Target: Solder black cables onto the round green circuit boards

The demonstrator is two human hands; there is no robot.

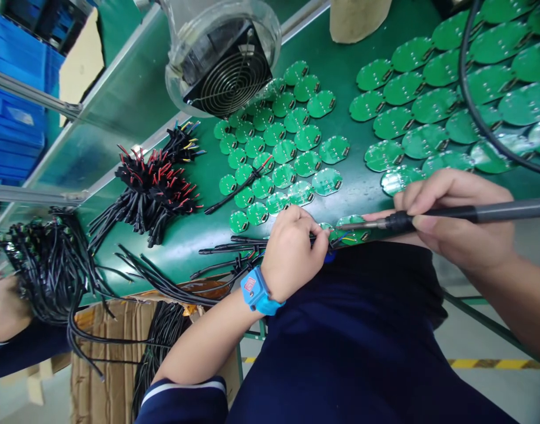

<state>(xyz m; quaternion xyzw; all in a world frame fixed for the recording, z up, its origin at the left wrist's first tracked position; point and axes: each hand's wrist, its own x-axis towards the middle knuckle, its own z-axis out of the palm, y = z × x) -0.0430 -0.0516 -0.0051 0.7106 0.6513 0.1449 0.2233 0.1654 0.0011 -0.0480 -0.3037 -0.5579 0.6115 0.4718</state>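
Observation:
My left hand (294, 253), with a blue strap round its wrist, pinches a black cable near the table's front edge. Thin coloured wires (347, 238) stick out past its fingertips over a round green circuit board (362, 235). In my right hand (466, 218) is a soldering iron (455, 213), held like a pen. Its metal tip points left, close to the wires and the left fingertips; whether it touches them I cannot tell. More black cables (225, 248) lie behind the left hand, and the grip itself is partly hidden by the fingers.
Rows of round green boards (329, 181) cover the table, with more boards (388, 122) at right. A fan (234, 73) stands behind them. Bundled cables (157, 188) with red ends lie left. A black cord (466, 76) hangs at right. Another person's hand (9, 309) is at far left.

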